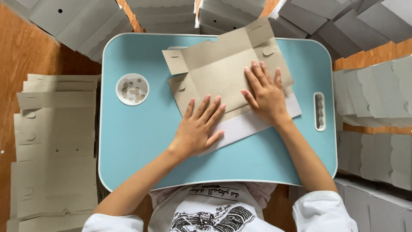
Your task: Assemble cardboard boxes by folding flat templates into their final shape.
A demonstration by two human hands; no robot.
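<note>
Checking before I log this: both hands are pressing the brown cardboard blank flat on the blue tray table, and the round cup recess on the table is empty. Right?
Not quite. The head view shows the round cup recess holds small round card discs. The rest stands: left hand and right hand press the cardboard blank flat on the blue tray table.

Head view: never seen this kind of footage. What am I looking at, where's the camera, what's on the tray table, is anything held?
There is one picture, taken by a camera worn on the person's head, looking straight down. No machine is involved, only two bare hands. The left hand and right hand lie flat, fingers spread, pressing on a brown die-cut cardboard sheet. Nothing is gripped. The sheet lies on a white sheet on a light blue tray table. A round cup recess in the table holds small paper discs. Stacks of flat cardboard blanks surround the table on a wooden floor.
</note>
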